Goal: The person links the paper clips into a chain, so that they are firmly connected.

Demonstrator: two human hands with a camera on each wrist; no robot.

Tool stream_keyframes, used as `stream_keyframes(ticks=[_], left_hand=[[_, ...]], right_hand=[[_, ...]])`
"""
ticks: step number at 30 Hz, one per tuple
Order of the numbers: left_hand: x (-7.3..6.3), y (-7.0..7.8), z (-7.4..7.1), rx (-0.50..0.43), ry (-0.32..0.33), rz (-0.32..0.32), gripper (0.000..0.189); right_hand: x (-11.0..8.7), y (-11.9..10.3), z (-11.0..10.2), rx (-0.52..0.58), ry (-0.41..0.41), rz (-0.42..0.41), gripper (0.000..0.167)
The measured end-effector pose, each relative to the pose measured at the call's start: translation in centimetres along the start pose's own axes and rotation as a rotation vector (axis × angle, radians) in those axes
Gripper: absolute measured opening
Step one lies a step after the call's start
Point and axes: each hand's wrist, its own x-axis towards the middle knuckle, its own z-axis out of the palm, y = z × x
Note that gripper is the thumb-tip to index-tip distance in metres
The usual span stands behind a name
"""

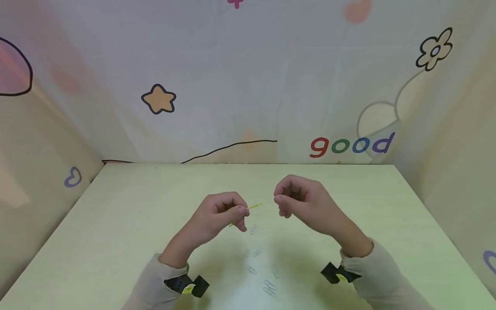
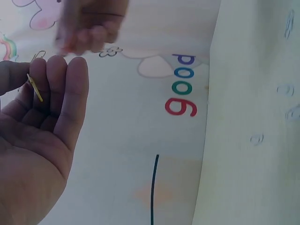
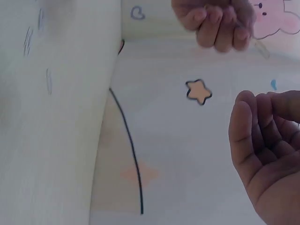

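My left hand (image 1: 222,213) pinches a thin yellow paper clip (image 1: 254,206) between thumb and fingertips, with one end pointing towards the right hand. In the left wrist view the yellow clip (image 2: 34,88) crosses the inside of the fingers, and a wire loop (image 2: 40,55) stands out above the fingertips. My right hand (image 1: 304,200) is held up a short way to the right, its thumb tip against the index finger. I cannot tell whether something small is between those fingertips. Both hands are raised above the table.
Several silvery paper clips (image 1: 269,288) lie scattered on the pale table (image 1: 155,189) below and between the hands. A printed cloth backdrop (image 1: 232,86) hangs behind the table, with more cloth at both sides. Each sleeve carries a black strap device (image 1: 341,274).
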Motion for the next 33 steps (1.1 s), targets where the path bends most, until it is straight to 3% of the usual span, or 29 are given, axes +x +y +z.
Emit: stream_keyframes(ticks=[4, 6, 11, 16, 21, 28, 33], left_hand=[[-0.1, 0.2, -0.9, 0.049, 0.066, -0.025, 0.012], [-0.2, 0.2, -1.3, 0.063, 0.090, -0.039, 0.012], [-0.6, 0.2, -2.0, 0.107, 0.130, -0.065, 0.012], [-0.9, -0.2, -2.0, 0.139, 0.135, -0.084, 0.013], [-0.8, -0.2, -1.8, 0.155, 0.138, -0.078, 0.013], [-0.5, 0.0, -1.9, 0.171, 0.134, -0.072, 0.012], [-0.3, 0.0, -2.2, 0.193, 0.131, -0.080, 0.013]], right_hand=[[2.1, 3.5, -3.2, -0.124, 0.038, 0.217, 0.011], [3.4, 6.0, -5.3, -0.246, 0.032, 0.297, 0.020], [5.9, 13.3, -9.5, -0.595, -0.054, 0.445, 0.046], [6.1, 18.2, -11.5, -0.764, -0.165, 0.583, 0.057], [6.4, 19.3, -11.2, -0.800, -0.198, 0.631, 0.066], [6.1, 18.2, -9.6, -0.818, -0.271, 0.690, 0.071], [5.1, 16.2, -8.4, -0.816, -0.399, 0.589, 0.046]])
